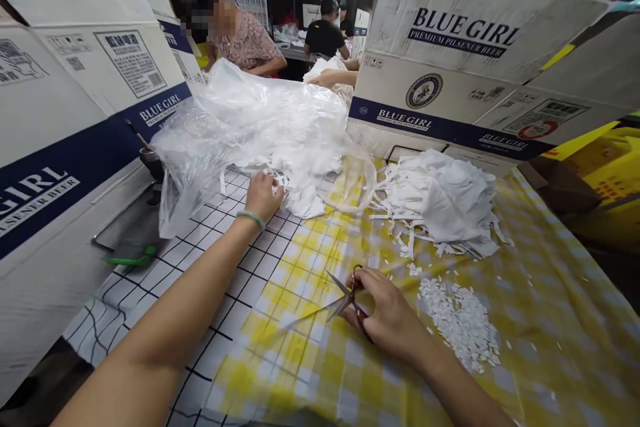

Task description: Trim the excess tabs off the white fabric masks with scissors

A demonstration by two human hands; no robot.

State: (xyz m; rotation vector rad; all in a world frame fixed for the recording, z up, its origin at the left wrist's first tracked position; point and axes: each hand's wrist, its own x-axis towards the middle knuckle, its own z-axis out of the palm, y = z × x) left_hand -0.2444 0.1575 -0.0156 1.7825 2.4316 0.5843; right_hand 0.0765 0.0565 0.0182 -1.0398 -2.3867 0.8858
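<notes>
My right hand holds a pair of scissors above the checked tablecloth, its blades spread apart and pointing left. My left hand, with a pale green bangle at the wrist, reaches to the near edge of a heap of white fabric pieces. Its fingers are curled at the fabric; exactly what they pinch is hidden. A clear plastic bag covers much of that heap. To the right lies a second pile of white fabric pieces with thin strips. Small white clippings are scattered nearer to my right hand.
Blue Girl beer cartons stand on the left and at the back right. A green-handled tool lies by the left carton, near a small dark cup. Across the table sits a person; others work farther back.
</notes>
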